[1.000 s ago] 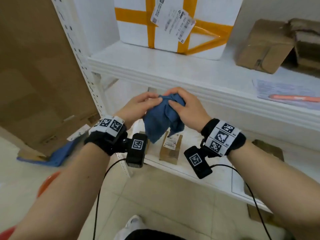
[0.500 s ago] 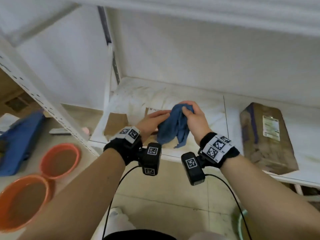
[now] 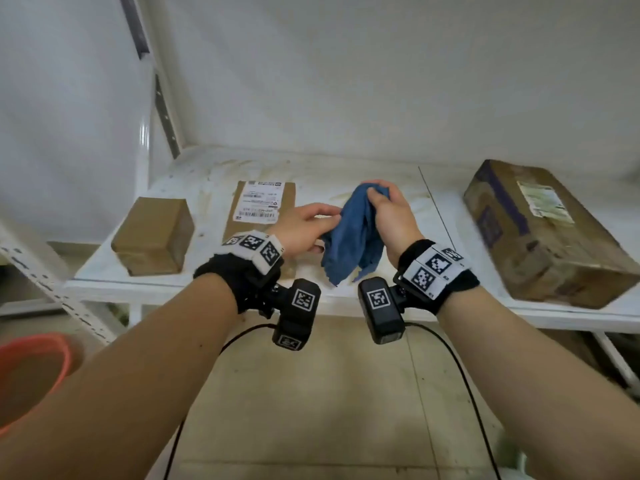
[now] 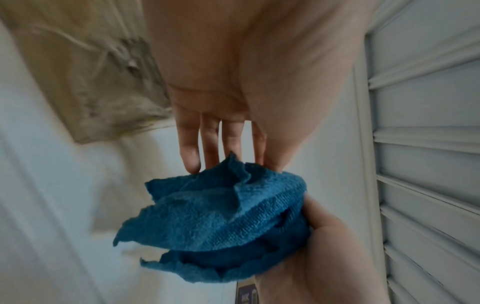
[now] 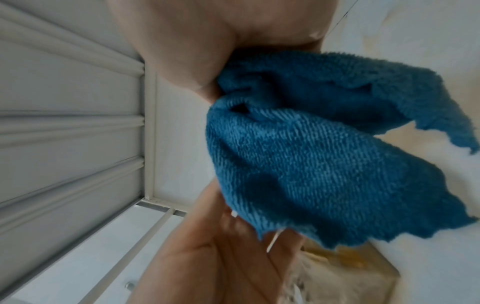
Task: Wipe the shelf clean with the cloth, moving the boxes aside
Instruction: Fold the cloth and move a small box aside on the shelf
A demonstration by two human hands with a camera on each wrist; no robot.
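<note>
A crumpled blue cloth [image 3: 351,237] hangs just above the stained white shelf [image 3: 214,282]. My right hand [image 3: 382,202] grips its top in a fist, seen close in the right wrist view as cloth [image 5: 311,154] bunched under the hand [image 5: 182,61]. My left hand [image 3: 311,225] reaches in from the left with straight fingers [image 4: 192,152] touching the cloth's edge [image 4: 215,216]. On the shelf stand a small brown box [image 3: 150,235] at the left, a flat labelled parcel [image 3: 259,206] behind my left hand, and a large worn box [image 3: 540,233] at the right.
A perforated shelf upright [image 3: 65,296] slants at the left, with an orange basin [image 3: 31,368] on the tiled floor [image 3: 311,393] below it. The ribbed underside of the upper shelf [image 5: 64,123] is close above my hands.
The view dropped from the upper shelf to the lower one. Both hands came down with the cloth; the right still grips it, and the left has straightened its fingers against it.
</note>
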